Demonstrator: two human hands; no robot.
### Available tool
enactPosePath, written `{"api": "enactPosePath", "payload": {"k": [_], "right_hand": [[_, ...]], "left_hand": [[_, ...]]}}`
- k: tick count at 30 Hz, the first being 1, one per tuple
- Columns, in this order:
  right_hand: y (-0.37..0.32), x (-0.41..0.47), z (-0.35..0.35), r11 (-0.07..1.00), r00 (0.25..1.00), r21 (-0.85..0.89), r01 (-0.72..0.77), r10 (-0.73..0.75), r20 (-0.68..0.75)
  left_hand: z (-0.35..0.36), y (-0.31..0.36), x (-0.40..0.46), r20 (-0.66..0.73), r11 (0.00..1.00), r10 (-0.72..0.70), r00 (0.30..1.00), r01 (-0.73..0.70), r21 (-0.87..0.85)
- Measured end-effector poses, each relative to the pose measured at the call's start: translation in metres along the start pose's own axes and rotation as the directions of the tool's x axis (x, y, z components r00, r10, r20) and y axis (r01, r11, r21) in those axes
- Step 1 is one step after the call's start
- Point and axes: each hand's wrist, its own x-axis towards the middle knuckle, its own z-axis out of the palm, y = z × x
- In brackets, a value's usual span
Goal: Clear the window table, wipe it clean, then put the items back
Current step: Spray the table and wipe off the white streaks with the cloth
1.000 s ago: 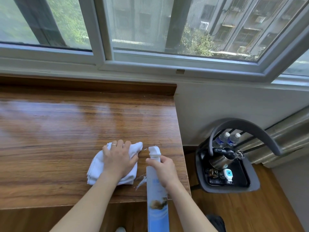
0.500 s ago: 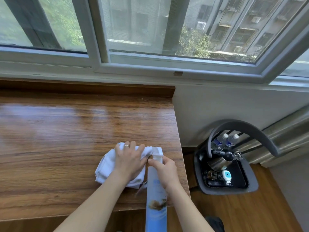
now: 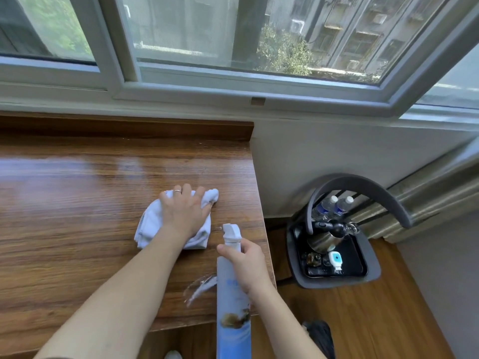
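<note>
While the left hand (image 3: pixel 185 215) presses a white cloth (image 3: pixel 150 224) flat on the wooden bench (image 3: pixel 77 203), the right hand (image 3: pixel 247 265) holds a spray bottle (image 3: pixel 232 301) beside it.

Left grip: fingers spread and nearly straight over the folded cloth, a ring on one finger, palm bearing down; the cloth lies on the bench near its right edge, one corner poking out past the fingertips. Right grip: fingers curled round the bottle's neck just under the white nozzle, the pale blue body running down toward the camera, over the bench's front right corner. A streak of wet foam (image 3: pixel 201 286) lies on the wood just left of the bottle. On the floor to the right, a dark chair (image 3: pixel 368 193) carries a black tray (image 3: pixel 360 263) with a kettle (image 3: pixel 324 242), and two water bottles (image 3: pixel 333 206) stand behind it. A window (image 3: pixel 233 35) runs along the wall above.
</note>
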Motion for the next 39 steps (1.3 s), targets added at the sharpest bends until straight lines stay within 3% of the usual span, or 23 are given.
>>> {"api": "enactPosePath", "payload": {"k": [16,24,32,39], "right_hand": [[-0.008,-0.009,0.01,0.999,0.999,-0.006,-0.042,0.042,-0.031],[-0.007,-0.008,0.012,0.999,0.999,-0.013,-0.034,0.034,0.005],[0.001,-0.016,0.012,0.999,1.0,-0.029,-0.026,0.026,0.016],[0.01,-0.026,0.013,0.999,1.0,-0.049,-0.012,0.013,0.022]], "left_hand": [[-0.036,-0.01,-0.106,-0.037,0.988,0.067,0.997,-0.071,-0.135],[-0.029,-0.011,-0.088,-0.01,0.99,0.068,0.998,-0.069,-0.127],[-0.012,-0.014,-0.033,0.032,0.998,-0.04,0.999,0.042,-0.036],[-0.015,-0.014,-0.029,0.093,0.999,-0.001,0.996,0.004,-0.032]]}}
